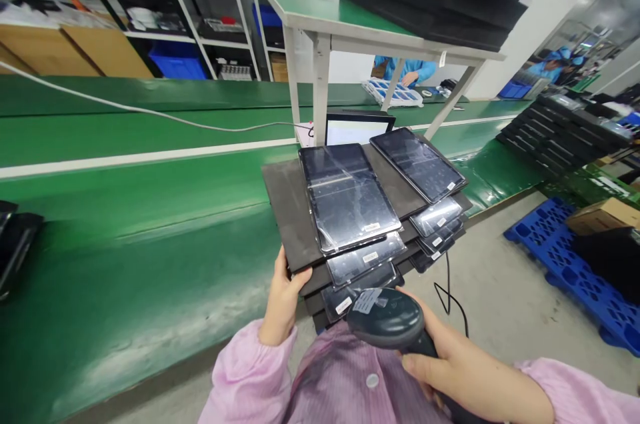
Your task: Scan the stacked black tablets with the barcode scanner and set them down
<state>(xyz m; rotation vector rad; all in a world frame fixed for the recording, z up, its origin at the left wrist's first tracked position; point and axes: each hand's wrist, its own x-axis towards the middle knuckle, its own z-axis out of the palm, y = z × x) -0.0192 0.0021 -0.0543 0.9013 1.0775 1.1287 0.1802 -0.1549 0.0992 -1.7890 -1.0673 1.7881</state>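
Note:
Dark foam sheets point(290, 211) lie stacked in front of me, with flat black screens in clear film between the layers. Two such screens rest on top, a left one point(350, 197) and a right one point(420, 164). White labels show on the edges of the lower screens point(367, 259). My left hand point(285, 294) grips the near left corner of the top foam sheet, thumb above it. Near my body, my right hand point(435, 361) is wrapped round the handle of a dark handheld scanner point(387, 317), whose head is at the stack's near edge.
Behind the stack stand a monitor point(359, 129) and a white-legged shelf point(320, 77) bearing black foam. A green bench point(150, 224) runs left. At right are a blue pallet point(565, 264) and black trays point(555, 137). A person in blue point(417, 69) works across the bench.

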